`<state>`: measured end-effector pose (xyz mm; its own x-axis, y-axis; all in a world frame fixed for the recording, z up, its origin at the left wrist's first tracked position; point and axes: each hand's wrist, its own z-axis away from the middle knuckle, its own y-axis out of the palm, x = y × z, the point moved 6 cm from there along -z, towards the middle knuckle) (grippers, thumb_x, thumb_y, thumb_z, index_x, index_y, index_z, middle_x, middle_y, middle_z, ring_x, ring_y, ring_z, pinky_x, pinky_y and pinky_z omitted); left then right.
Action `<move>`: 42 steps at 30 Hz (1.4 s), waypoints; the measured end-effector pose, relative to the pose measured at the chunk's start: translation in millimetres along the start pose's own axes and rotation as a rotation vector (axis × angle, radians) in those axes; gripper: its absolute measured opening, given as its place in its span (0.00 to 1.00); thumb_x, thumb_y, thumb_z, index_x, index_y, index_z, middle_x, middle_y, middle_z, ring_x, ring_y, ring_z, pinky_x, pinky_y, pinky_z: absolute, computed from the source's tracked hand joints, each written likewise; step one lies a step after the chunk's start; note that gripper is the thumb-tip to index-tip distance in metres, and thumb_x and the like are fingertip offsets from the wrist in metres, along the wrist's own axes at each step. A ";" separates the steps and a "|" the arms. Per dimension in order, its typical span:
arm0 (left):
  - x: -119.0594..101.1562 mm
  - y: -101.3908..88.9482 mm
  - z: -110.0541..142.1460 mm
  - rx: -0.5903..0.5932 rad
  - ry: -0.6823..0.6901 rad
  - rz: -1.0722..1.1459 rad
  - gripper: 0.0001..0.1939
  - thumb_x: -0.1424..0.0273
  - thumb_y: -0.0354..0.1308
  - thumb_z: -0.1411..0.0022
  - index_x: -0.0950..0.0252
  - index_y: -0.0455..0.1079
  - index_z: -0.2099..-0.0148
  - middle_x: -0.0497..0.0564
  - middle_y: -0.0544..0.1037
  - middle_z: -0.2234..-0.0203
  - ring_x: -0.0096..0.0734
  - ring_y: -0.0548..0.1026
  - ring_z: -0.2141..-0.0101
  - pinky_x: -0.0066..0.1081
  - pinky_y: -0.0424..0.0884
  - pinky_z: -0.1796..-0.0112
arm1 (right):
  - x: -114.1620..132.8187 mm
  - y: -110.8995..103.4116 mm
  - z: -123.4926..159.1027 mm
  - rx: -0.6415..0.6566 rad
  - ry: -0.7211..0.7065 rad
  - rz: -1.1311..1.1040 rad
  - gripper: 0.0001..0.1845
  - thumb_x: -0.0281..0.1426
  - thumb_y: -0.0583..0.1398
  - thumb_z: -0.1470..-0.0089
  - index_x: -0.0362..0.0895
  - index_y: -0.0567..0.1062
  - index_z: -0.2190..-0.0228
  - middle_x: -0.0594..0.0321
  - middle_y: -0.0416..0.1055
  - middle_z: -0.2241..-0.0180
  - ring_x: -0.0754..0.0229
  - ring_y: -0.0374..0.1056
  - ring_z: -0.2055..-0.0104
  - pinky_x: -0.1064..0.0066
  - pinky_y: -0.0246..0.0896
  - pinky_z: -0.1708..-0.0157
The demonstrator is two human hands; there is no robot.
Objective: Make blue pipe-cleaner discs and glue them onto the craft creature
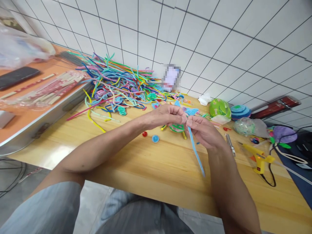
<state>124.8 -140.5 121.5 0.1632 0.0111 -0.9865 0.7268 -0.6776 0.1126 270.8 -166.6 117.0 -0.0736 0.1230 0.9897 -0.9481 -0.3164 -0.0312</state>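
Over the wooden table [131, 165], both hands meet with their fingertips together. A light blue pipe cleaner [195, 151] is pinched in my right hand [203, 130], its free end hanging down toward me. My left hand [169, 116] is closed too, its thumb and fingers pinching the top end of the same pipe cleaner; the exact grip is partly hidden. Behind and below the fingers lie a green coiled piece [177, 127] and a light blue shaped piece [191, 111]. A blue coiled disc [155, 138] and a small red ball [145, 134] rest left of them.
A heap of colourful pipe cleaners [126, 81] lies against the tiled wall, with a phone [171, 78] leaning there. At right are a yellow glue gun [259, 159] with its cord, a silver pen-like tool [230, 144] and a green ball [219, 109]. An orange-topped case [48, 120] stands left.
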 end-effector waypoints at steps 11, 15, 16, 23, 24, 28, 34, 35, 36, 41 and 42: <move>25.6 9.8 -2.6 -0.264 -0.018 0.357 0.13 0.65 0.64 0.37 0.65 0.68 0.71 0.42 0.65 0.83 0.18 0.57 0.84 0.23 0.51 0.81 | -11.9 7.7 -11.9 -0.148 -0.127 -0.185 0.24 0.49 0.77 0.58 0.47 0.75 0.74 0.67 0.70 0.74 0.63 0.63 0.73 0.71 0.61 0.74; 18.4 2.9 -3.6 -0.195 0.013 0.243 0.12 0.65 0.67 0.39 0.67 0.71 0.69 0.44 0.69 0.80 0.19 0.61 0.81 0.22 0.55 0.80 | -8.7 5.0 -10.2 -0.082 -0.077 -0.115 0.25 0.50 0.77 0.59 0.46 0.74 0.78 0.66 0.68 0.76 0.63 0.61 0.74 0.71 0.58 0.75; 12.0 0.8 -3.3 -0.134 0.030 0.171 0.11 0.66 0.68 0.41 0.68 0.74 0.68 0.45 0.71 0.78 0.18 0.62 0.80 0.22 0.57 0.79 | -6.6 3.5 -8.2 -0.066 -0.063 -0.094 0.25 0.50 0.76 0.59 0.46 0.74 0.79 0.67 0.67 0.77 0.64 0.60 0.74 0.72 0.57 0.75; -3.0 3.1 2.7 -0.094 0.027 0.143 0.12 0.66 0.71 0.46 0.69 0.75 0.69 0.44 0.71 0.79 0.17 0.61 0.80 0.22 0.53 0.79 | -0.6 3.3 -1.3 -0.078 -0.083 -0.090 0.25 0.50 0.78 0.62 0.44 0.77 0.78 0.67 0.68 0.77 0.66 0.58 0.74 0.73 0.56 0.74; 1.5 8.0 3.2 -0.128 0.010 0.237 0.13 0.65 0.71 0.45 0.69 0.73 0.70 0.44 0.70 0.79 0.16 0.59 0.81 0.22 0.52 0.80 | -0.5 4.2 -1.8 -0.099 -0.102 -0.116 0.25 0.50 0.78 0.61 0.45 0.77 0.77 0.66 0.69 0.76 0.65 0.59 0.73 0.73 0.57 0.74; 19.1 20.2 4.4 -0.240 -0.058 0.502 0.14 0.64 0.70 0.43 0.68 0.71 0.70 0.45 0.71 0.75 0.15 0.59 0.82 0.21 0.53 0.81 | 0.5 7.5 -3.2 -0.120 -0.131 -0.193 0.25 0.48 0.79 0.63 0.46 0.76 0.78 0.65 0.72 0.74 0.64 0.63 0.72 0.72 0.61 0.72; -1.3 1.0 0.7 -0.028 0.026 0.079 0.10 0.66 0.68 0.40 0.69 0.76 0.65 0.46 0.73 0.76 0.17 0.62 0.79 0.22 0.55 0.78 | 1.4 3.0 -0.9 -0.055 -0.055 -0.112 0.25 0.49 0.77 0.59 0.44 0.75 0.79 0.66 0.68 0.79 0.66 0.58 0.76 0.72 0.53 0.76; -6.0 -2.9 1.3 -0.017 0.036 0.010 0.10 0.67 0.68 0.40 0.69 0.76 0.66 0.45 0.72 0.76 0.18 0.63 0.78 0.22 0.56 0.77 | 1.0 2.6 -0.4 -0.041 -0.044 -0.082 0.25 0.50 0.76 0.59 0.44 0.75 0.79 0.67 0.66 0.80 0.66 0.57 0.76 0.72 0.51 0.77; -10.2 -5.1 2.2 -0.010 0.049 -0.041 0.09 0.67 0.69 0.41 0.69 0.76 0.66 0.44 0.72 0.77 0.18 0.63 0.78 0.22 0.56 0.76 | 0.5 2.4 -0.1 -0.030 -0.038 -0.058 0.26 0.51 0.76 0.59 0.44 0.75 0.80 0.67 0.66 0.80 0.66 0.56 0.76 0.72 0.51 0.77; -9.7 4.0 5.3 -0.103 0.054 0.052 0.11 0.66 0.71 0.44 0.69 0.75 0.68 0.43 0.71 0.79 0.17 0.61 0.80 0.23 0.54 0.78 | -2.3 5.0 -2.0 -0.057 -0.094 -0.095 0.26 0.51 0.77 0.60 0.45 0.75 0.78 0.67 0.66 0.77 0.66 0.57 0.74 0.72 0.53 0.74; -5.1 7.4 5.4 -0.144 0.051 0.131 0.12 0.65 0.70 0.44 0.68 0.74 0.69 0.43 0.71 0.79 0.17 0.60 0.80 0.23 0.53 0.78 | -3.3 5.8 -3.1 -0.079 -0.111 -0.128 0.26 0.51 0.77 0.60 0.45 0.76 0.77 0.67 0.67 0.77 0.66 0.58 0.74 0.72 0.55 0.74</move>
<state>125.8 -149.6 126.7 0.2935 -0.0302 -0.9555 0.7847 -0.5632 0.2588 264.6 -165.9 113.1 0.0798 0.0514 0.9955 -0.9691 -0.2298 0.0896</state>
